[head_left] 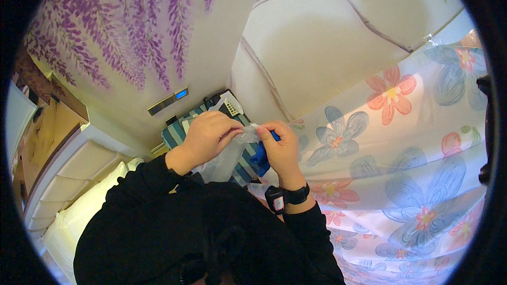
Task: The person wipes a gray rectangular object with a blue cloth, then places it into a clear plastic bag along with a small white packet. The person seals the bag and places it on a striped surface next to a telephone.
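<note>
A thin, translucent plastic bag [223, 162] hangs between my hands, its gathered top pinched by both. My left hand [203, 136] is closed, thumb and fingertips pressed on one side of the gathered plastic. Opposite it, my right hand [282, 153] grips the same bunched part between thumb and fingers. Something blue and crumpled [260, 159] shows under my right palm, with another bit of blue by the fingers. Its kind cannot be made out. A dark watch-like device sits on my right wrist.
Below my hands stands a surface with green and pale stripes [185, 125], with a white keypad device [231, 105] at its far end. A flowered curtain [391, 153] hangs at right. The bed's padded headboard [79, 179] and white pillow [87, 206] are at left. A wall panel [161, 106] glows blue.
</note>
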Tool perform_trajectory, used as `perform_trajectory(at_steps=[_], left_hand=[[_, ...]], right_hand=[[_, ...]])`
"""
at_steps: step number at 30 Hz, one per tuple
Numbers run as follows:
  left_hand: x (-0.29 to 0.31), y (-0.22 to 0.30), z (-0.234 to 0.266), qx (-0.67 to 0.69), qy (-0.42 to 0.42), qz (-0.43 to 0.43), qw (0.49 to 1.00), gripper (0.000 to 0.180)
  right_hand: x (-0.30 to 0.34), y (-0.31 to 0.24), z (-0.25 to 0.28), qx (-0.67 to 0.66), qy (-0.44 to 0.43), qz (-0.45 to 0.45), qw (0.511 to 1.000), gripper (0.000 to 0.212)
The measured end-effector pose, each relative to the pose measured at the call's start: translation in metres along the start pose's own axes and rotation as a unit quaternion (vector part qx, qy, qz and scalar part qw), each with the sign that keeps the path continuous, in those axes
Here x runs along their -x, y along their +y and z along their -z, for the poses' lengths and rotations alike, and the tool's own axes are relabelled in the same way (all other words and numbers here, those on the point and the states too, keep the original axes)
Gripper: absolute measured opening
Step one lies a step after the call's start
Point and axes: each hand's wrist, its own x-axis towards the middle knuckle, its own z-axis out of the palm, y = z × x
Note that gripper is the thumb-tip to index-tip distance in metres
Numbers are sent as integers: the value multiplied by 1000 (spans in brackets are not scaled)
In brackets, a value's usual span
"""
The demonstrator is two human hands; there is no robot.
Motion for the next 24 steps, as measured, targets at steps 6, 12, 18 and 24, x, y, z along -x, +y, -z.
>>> perform_trajectory(at_steps=[6, 12, 18, 24], left_hand=[[2, 1, 2, 45, -35, 53, 997, 9], [-5, 4, 9, 72, 52, 8, 996, 17], [-7, 11, 9, 122, -36, 17, 992, 21], [-4, 10, 2, 220, -82, 129, 964, 21]], right_hand=[[8, 12, -6, 12, 72, 29, 997, 18], [7, 6, 2, -18, 60, -2, 998, 16], [9, -3, -3, 36, 55, 63, 996, 17], [6, -4, -1, 3, 3, 99, 995, 18]])
